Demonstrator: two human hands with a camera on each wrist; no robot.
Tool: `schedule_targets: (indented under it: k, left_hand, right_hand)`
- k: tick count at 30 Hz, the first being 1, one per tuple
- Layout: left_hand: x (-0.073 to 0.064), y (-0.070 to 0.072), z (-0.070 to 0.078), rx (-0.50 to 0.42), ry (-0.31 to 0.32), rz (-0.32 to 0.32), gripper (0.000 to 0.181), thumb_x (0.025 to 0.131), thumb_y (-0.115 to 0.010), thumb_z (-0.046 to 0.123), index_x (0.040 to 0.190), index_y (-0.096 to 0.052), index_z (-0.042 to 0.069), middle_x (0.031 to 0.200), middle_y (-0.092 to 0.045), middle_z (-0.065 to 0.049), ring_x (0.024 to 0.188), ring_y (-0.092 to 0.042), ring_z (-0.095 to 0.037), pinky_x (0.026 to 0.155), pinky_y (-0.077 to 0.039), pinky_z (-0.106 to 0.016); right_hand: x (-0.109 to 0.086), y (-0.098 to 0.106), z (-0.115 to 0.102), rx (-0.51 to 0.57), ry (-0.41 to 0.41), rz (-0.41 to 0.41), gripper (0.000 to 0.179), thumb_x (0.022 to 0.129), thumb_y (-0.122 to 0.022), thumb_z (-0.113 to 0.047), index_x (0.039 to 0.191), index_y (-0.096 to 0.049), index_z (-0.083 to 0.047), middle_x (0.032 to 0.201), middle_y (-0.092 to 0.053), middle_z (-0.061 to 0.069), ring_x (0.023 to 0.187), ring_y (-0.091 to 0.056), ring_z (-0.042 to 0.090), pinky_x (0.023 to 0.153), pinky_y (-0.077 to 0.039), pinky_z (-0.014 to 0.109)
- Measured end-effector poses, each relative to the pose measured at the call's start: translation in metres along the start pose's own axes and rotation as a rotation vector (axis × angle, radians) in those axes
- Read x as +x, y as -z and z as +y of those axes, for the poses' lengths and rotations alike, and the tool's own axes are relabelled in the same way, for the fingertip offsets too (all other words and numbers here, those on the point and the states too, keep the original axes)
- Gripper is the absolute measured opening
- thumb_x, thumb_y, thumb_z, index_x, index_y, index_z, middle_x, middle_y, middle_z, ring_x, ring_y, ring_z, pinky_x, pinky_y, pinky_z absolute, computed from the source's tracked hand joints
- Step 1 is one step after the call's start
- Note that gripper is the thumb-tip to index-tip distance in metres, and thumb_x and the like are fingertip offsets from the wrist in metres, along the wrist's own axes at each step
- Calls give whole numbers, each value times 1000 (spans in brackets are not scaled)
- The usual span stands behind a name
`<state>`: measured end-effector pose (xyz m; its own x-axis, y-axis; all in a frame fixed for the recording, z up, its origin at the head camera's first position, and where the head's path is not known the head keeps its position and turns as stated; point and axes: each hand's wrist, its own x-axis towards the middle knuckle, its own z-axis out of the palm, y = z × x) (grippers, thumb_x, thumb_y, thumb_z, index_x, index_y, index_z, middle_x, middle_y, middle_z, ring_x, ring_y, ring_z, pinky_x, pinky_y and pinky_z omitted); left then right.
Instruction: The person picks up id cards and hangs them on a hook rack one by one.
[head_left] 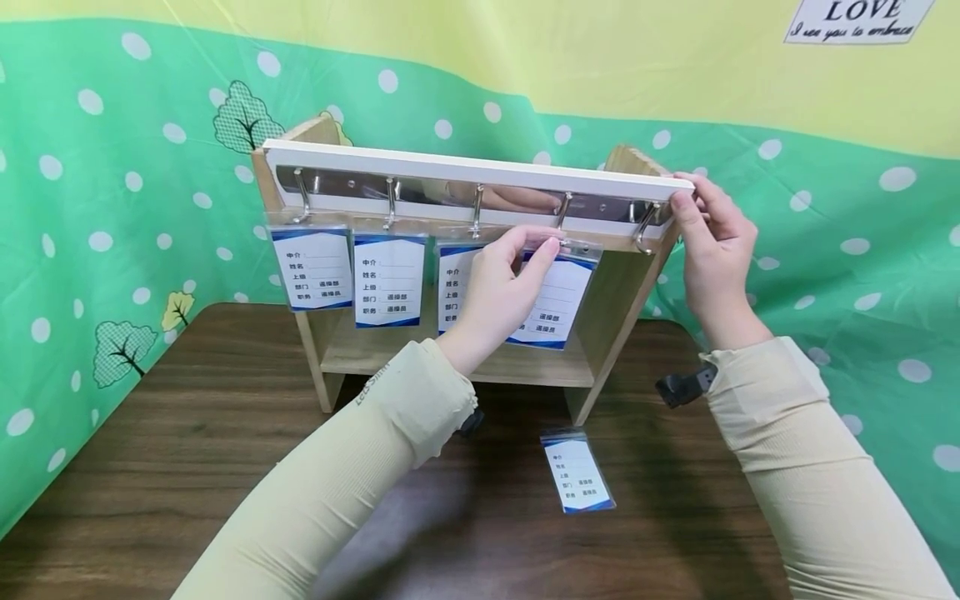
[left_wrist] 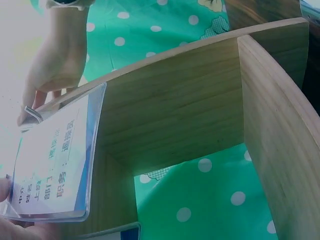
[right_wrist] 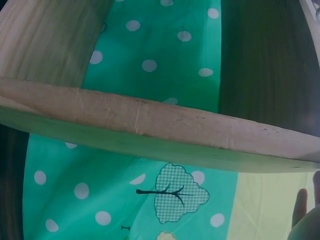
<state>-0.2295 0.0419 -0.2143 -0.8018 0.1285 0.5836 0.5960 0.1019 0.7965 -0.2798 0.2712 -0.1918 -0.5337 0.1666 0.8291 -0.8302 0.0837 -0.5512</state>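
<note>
My left hand [head_left: 495, 292] pinches the top edge of a clear-sleeved name badge [head_left: 564, 293] between thumb and fingers, right at the fourth hook [head_left: 566, 208]. The left wrist view shows this badge [left_wrist: 55, 160] from close by, with a hook tip [left_wrist: 34, 115] beside its top edge. My right hand [head_left: 718, 262] grips the right end of the white hook rail [head_left: 465, 167], thumb in front. Three similar badges hang from the hooks to the left: a first [head_left: 311, 271], a second [head_left: 390, 283] and a third [head_left: 452, 287], partly hidden behind my left hand.
The rail tops a wooden shelf stand [head_left: 622, 333] on a dark wooden table [head_left: 187, 467]. Another badge [head_left: 577, 479] lies on the table in front of the stand. The rightmost hook [head_left: 647, 229] carries no badge. A green and yellow dotted cloth [head_left: 150, 200] hangs behind.
</note>
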Motion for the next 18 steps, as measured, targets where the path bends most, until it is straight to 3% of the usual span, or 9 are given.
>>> schedule_targets:
  k: [8, 12, 18]
  left_hand:
    - [2, 0, 3, 15, 8, 10, 25, 102, -54, 18, 119, -68, 7, 117, -72, -6, 95, -66, -14, 75, -47, -16]
    - [3, 0, 3, 4, 42, 9, 26, 102, -55, 19, 121, -69, 8, 119, -72, -5, 97, -66, -12, 76, -48, -15]
    - [6, 0, -1, 12, 30, 22, 26, 101, -56, 18, 121, -71, 8, 117, -73, -5, 83, -61, -11, 68, -45, -15]
  right_hand:
    - [1, 0, -2, 50, -12, -11, 22, 92, -68, -7, 112, -73, -2, 96, -74, -1, 84, -55, 12, 77, -42, 23]
    - [1, 0, -3, -3, 13, -19, 22, 93, -67, -8, 113, -73, 0, 95, -73, -3, 84, -54, 11, 76, -41, 23]
    - [2, 0, -4, -29, 3, -20, 22, 93, -66, -7, 113, -73, 1, 97, -73, -4, 86, -54, 12, 77, -42, 24]
